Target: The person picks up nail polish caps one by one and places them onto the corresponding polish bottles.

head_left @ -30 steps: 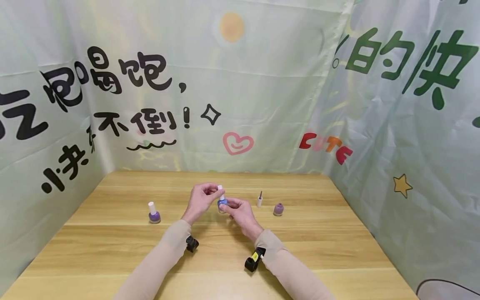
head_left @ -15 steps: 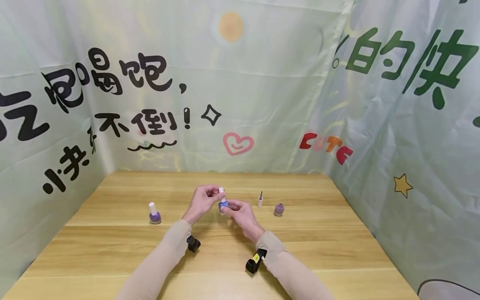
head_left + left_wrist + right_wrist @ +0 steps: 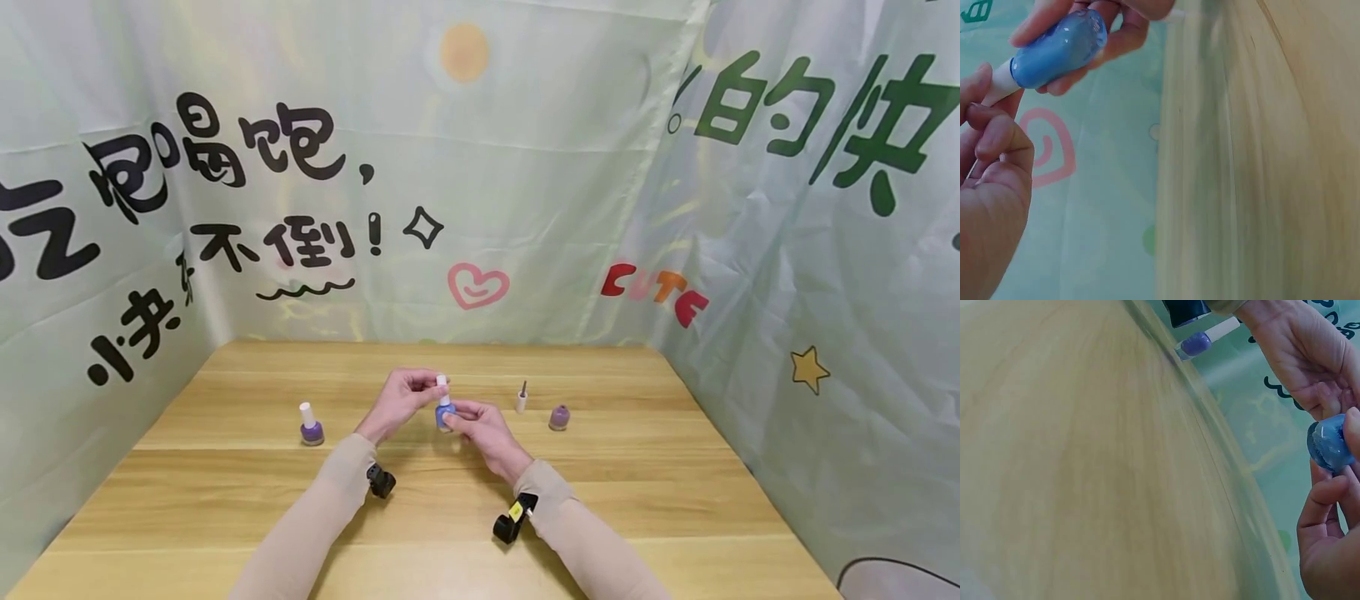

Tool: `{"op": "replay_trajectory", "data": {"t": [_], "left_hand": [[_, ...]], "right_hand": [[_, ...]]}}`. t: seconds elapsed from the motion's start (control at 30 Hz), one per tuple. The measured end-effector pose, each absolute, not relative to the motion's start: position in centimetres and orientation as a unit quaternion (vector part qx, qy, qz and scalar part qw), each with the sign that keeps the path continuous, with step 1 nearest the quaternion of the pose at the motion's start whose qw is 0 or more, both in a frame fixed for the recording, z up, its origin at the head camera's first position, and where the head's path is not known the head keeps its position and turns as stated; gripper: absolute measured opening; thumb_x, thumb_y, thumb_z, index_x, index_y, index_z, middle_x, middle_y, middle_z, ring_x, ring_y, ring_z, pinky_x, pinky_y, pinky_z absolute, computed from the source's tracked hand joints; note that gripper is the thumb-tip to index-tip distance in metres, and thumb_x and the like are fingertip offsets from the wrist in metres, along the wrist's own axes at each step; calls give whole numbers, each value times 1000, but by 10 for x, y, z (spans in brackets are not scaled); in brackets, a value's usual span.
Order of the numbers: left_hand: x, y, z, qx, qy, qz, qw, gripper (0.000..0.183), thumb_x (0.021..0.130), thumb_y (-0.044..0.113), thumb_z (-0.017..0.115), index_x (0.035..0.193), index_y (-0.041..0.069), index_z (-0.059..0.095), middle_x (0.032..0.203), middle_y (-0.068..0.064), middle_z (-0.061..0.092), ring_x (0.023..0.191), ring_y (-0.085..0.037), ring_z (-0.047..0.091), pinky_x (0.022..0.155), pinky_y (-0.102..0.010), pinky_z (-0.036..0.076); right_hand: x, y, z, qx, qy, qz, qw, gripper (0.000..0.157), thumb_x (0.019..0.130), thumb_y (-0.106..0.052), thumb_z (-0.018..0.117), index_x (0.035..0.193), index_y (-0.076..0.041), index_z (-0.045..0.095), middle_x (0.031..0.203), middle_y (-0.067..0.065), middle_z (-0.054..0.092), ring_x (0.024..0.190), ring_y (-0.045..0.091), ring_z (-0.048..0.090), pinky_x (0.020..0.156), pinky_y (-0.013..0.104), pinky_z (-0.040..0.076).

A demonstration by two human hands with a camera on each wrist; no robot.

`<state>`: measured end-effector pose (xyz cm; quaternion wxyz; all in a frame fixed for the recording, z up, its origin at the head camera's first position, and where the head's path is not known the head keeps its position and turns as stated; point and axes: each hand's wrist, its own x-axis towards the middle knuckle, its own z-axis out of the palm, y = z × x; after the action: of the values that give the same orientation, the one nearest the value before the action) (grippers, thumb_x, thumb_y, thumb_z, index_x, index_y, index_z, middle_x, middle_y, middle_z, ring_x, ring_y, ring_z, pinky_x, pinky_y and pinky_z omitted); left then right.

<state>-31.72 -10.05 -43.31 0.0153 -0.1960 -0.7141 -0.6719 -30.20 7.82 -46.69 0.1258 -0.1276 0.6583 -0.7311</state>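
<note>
In the head view a blue nail polish bottle [image 3: 444,416] is held upright above the middle of the table. My right hand [image 3: 486,432] grips its glass body between thumb and fingers. The fingers of my left hand [image 3: 401,400] pinch its white cap [image 3: 442,390], which sits on the bottle's neck. Seen from the left wrist, the blue bottle [image 3: 1060,50] lies slantwise across the view with the white cap [image 3: 1001,84] on it. From the right wrist, the rounded blue base [image 3: 1329,444] shows, and the cap is hidden.
A capped purple nail polish bottle [image 3: 311,427] stands to the left on the wooden table [image 3: 420,533]. To the right are an uncapped mauve bottle [image 3: 559,418] and its white brush cap [image 3: 522,398], standing brush up. Printed cloth [image 3: 555,167] hangs along the back and sides.
Both hands keep their hold on the blue bottle and its cap, shifting only slightly. The other bottles and the brush cap have stayed in place.
</note>
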Motion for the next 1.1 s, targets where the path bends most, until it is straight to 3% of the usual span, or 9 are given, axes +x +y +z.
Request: {"op": "replay_trajectory", "data": {"t": [0.27, 0.4, 0.63, 0.9, 1.1], "left_hand": [[-319, -96, -434, -153, -779, -602, 85, 33, 70, 40, 76, 89, 13, 71, 79, -2, 66, 65, -19, 54, 56, -28, 43], [-318, -94, -433, -127, -789, -590, 116, 34, 68, 45, 75, 85, 16, 71, 76, 1, 66, 67, -18, 56, 60, -30, 45], [-318, -92, -433, -127, -807, -561, 134, 20, 71, 36, 77, 71, 17, 69, 65, 1, 63, 61, -19, 56, 55, -31, 45], [-320, -96, -434, -168, -798, -568, 111, 19, 76, 35, 73, 76, 16, 71, 68, -1, 64, 64, -29, 56, 51, -27, 42], [-322, -100, -432, -211, -764, -606, 70, 17, 80, 21, 71, 83, 4, 72, 67, -5, 63, 57, -21, 48, 47, -24, 36]], "right_hand": [[-305, 76, -464, -105, 682, -717, 94, 38, 74, -23, 75, 107, -6, 66, 96, 8, 68, 73, 10, 61, 56, 26, 41], [-306, 75, -463, -95, 691, -711, 90, 39, 72, -26, 77, 106, -9, 67, 96, 6, 68, 75, 11, 61, 58, 26, 41], [-304, 73, -464, -88, 711, -694, 76, 36, 72, -24, 77, 104, -9, 68, 95, 5, 68, 77, 11, 60, 58, 25, 43], [-304, 73, -465, -106, 703, -699, 82, 37, 76, -21, 73, 108, -5, 65, 97, 8, 67, 78, 11, 63, 57, 23, 40], [-305, 74, -466, -112, 693, -706, 100, 37, 78, -19, 71, 111, -4, 63, 99, 9, 67, 77, 10, 62, 57, 23, 39]]}}
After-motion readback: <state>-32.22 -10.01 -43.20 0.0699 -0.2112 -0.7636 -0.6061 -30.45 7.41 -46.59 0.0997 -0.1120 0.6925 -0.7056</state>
